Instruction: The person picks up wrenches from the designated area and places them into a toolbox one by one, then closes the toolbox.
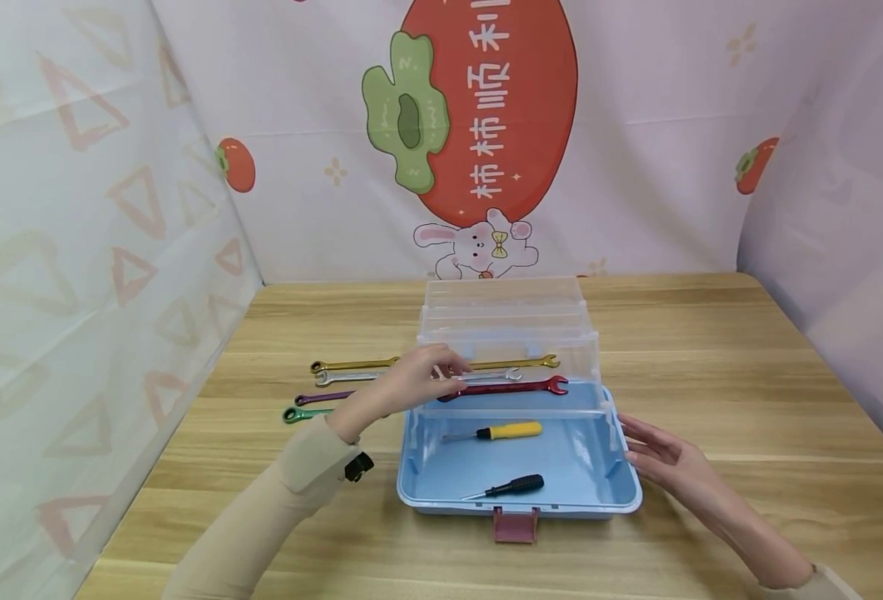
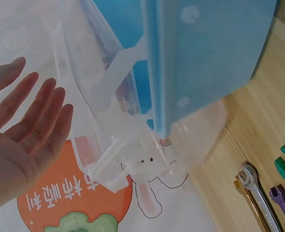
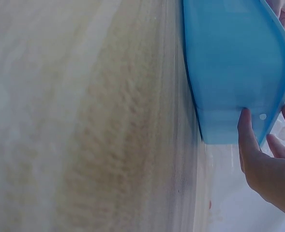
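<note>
A blue toolbox [image 1: 520, 508] stands open, its translucent tray and lid [image 1: 509, 321] raised toward the back. In its base lie a yellow-handled screwdriver [image 1: 515, 430] and a black-handled screwdriver [image 1: 524, 483]. Across the rear part of the box stretches a red wrench [image 1: 524, 387]. My left hand [image 1: 419, 377] hovers over the box's left rear, by one end of that wrench. The left wrist view shows that hand [image 2: 26, 130] with spread fingers and nothing in them. Against the box's right wall [image 3: 239, 72] my right hand [image 3: 270, 169] rests its fingertips.
Left of the box and behind it, a gold wrench [image 1: 351, 364], a silver wrench [image 1: 344, 377], a purple wrench [image 1: 321, 398] and a green wrench [image 1: 302, 413] lie on the wooden table [image 1: 749, 375]. A printed cloth [image 1: 651, 167] hangs behind the table.
</note>
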A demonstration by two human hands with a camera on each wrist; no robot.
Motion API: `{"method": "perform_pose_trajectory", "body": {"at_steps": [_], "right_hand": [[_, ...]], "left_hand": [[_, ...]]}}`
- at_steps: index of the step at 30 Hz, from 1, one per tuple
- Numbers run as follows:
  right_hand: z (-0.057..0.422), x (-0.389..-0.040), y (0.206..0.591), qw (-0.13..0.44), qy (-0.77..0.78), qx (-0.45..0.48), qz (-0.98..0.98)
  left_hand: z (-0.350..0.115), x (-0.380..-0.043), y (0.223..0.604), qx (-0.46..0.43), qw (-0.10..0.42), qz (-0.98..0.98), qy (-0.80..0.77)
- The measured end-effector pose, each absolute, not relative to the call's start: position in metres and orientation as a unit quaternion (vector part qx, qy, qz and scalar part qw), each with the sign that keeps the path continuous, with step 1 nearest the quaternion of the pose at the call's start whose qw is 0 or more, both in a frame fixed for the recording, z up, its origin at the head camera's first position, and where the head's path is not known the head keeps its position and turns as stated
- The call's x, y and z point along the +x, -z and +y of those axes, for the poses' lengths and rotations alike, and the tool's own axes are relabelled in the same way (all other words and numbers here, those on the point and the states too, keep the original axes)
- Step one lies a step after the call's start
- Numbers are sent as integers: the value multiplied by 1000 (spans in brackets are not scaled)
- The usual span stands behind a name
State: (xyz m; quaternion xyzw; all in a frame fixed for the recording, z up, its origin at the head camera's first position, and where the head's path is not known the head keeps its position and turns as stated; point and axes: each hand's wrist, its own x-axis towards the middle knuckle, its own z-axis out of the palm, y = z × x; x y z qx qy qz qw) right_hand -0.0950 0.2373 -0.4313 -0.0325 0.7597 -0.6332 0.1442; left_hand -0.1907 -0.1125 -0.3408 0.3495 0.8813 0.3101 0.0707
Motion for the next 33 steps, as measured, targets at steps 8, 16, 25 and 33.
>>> {"method": "perform_pose_trajectory", "body": {"at_steps": [8,16,25,33], "right_hand": [[237,-95,431,145,630,-31,763],[236,-95,432,144,629,-24,764],[240,-95,434,140,647,-43,748],[239,-95,434,139,637,-39,757]], "left_hand": [[-133,-181,346,328,29,882,-337],[-153,-174,355,310,-3,877,-368],[-177,-171,370,271,-15,880,-390],[-200,-167,382,240,-11,885,-399]]}}
